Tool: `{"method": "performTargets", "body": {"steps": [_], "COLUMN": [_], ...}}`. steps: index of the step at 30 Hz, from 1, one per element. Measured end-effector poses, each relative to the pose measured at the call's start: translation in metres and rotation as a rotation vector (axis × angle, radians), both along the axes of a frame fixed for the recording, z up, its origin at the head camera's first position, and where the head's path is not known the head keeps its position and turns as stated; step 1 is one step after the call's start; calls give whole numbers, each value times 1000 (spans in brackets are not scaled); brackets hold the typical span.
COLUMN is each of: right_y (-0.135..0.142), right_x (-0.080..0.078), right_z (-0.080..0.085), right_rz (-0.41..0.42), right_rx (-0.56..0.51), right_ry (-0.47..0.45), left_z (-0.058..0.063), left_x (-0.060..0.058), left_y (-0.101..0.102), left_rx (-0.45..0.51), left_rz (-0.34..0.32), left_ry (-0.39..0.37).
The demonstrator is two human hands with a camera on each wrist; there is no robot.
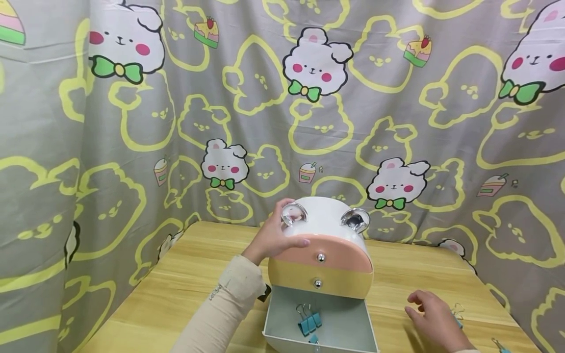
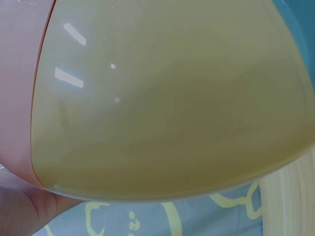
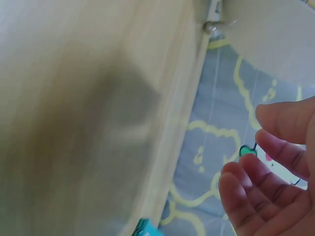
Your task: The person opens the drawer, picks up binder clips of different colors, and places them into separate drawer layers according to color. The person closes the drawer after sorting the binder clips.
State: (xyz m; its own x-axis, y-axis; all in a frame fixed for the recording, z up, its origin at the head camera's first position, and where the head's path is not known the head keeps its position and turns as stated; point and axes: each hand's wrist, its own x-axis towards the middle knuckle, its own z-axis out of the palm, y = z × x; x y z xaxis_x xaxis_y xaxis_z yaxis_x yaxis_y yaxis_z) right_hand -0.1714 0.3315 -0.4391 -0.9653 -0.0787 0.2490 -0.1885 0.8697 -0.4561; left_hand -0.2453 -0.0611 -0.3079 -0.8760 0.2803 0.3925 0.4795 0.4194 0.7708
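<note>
A small desktop drawer box (image 1: 326, 215) with a rounded white top and two shiny clear ears stands on the table. Its upper drawer front is peach and the middle one yellow (image 2: 172, 108), each with a silver knob. My left hand (image 1: 275, 235) grips the upper left of the box, thumb across the peach front and fingers round the side by the ear. The pale green bottom drawer (image 1: 348, 314) is pulled out, with teal binder clips (image 1: 310, 323) inside. To the right, my right hand (image 1: 434, 321) hovers over the table with loosely bent fingers and holds nothing.
More teal binder clips lie on the wooden table (image 1: 176, 289) at the right, one beside the right hand and another clip (image 1: 500, 346) near the lower edge. A dark object (image 1: 265, 293) partly shows left of the box. A patterned curtain (image 1: 265, 122) hangs behind and around the table.
</note>
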Motion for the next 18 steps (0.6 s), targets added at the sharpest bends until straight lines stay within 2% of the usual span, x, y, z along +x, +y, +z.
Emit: {"method": "performTargets", "body": {"steps": [6, 11, 15, 18], "right_y": [21, 35, 45, 52], "right_x": [-1, -3, -5, -7], "right_z": [-6, -8, -8, -10], "right_rz": [-31, -116, -189, -212], "right_rx": [58, 94, 90, 114], "right_ry": [-47, -79, -152, -212], "left_z": [-2, -2, -2, -2], "left_x": [-1, 0, -1, -2], "left_y": [1, 1, 1, 1], "left_rx": [-4, -4, -4, -2], "left_rz": [2, 5, 5, 5], "left_ry": [-8, -8, 1, 5]}}
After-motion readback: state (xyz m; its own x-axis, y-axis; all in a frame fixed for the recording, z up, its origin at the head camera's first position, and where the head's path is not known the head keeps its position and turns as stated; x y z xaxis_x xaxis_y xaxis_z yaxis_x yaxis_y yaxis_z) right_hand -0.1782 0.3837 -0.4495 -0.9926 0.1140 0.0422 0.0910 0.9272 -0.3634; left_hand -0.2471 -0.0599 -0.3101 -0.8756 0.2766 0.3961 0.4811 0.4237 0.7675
